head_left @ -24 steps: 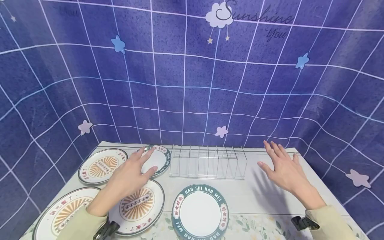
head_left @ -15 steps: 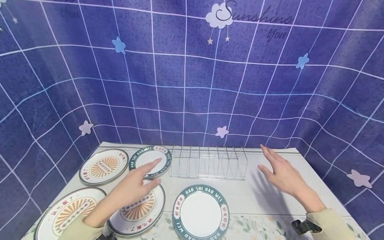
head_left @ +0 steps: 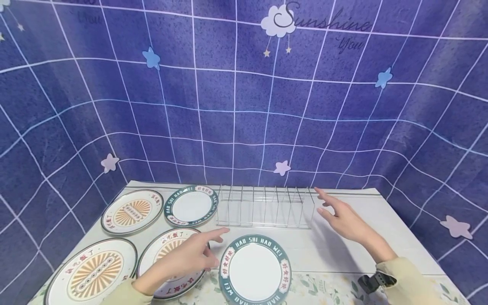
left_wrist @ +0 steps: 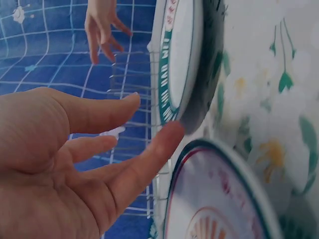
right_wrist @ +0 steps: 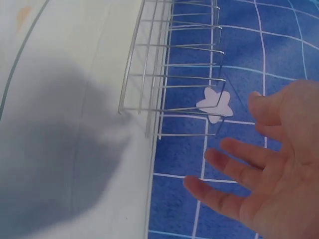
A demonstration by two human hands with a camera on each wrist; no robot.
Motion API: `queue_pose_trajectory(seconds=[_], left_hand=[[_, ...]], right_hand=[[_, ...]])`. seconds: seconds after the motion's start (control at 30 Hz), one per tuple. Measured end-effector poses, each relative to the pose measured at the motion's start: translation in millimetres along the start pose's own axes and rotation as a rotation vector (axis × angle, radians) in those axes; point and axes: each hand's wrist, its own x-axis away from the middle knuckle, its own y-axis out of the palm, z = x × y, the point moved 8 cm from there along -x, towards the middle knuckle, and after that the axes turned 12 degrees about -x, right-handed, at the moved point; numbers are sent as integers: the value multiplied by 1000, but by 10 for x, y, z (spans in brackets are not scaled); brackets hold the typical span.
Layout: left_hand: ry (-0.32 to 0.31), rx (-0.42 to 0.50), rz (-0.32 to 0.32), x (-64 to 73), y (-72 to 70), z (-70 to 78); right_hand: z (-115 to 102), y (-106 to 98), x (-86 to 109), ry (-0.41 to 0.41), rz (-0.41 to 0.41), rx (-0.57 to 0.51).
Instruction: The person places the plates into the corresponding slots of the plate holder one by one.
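Note:
My left hand [head_left: 187, 257] hovers over the near sunburst plate [head_left: 171, 241], fingers loosely extended and holding nothing. Its fingertips reach the left rim of the green-rimmed plate [head_left: 254, 271] at front centre. In the left wrist view, the thumb and fingers are spread beside that plate [left_wrist: 182, 55]. My right hand [head_left: 347, 220] is in the air by the right end of the wire plate rack [head_left: 264, 207], with nothing in it. The right wrist view has its relaxed fingers apart from the rack's wires [right_wrist: 174, 77].
Another green-rimmed plate [head_left: 191, 205] lies left of the rack. Two more sunburst plates lie at the left, one at the back [head_left: 132, 212] and one in front [head_left: 95, 271]. A blue grid curtain [head_left: 244, 106] stands behind the white table [head_left: 324, 262].
My left hand has moved right and toward me, from over the back green-rimmed plate to beside the front one. My right hand has shifted left toward the rack. The plates stay put.

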Motion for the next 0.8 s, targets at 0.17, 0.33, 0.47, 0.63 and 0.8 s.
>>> queue_pose_trajectory(seconds=[0.17,0.33,0.47,0.63,0.8], left_hand=[[-43,77,-47,-40,141,-29],[-57,52,-46,-80,215,-33],[-61,12,-31,-111,245,-23],[-91,24,-29,-135,253,-47],[-120,158,-60,-156,252,-84]], right_hand=[[67,67,-57,6,-2,-100],[142,124,-102,33,-5,-187],[220,163,-125,72,-9,-262],[261,177,-145,77,-2,-297],[282,183,-160,80,-4,-340]])
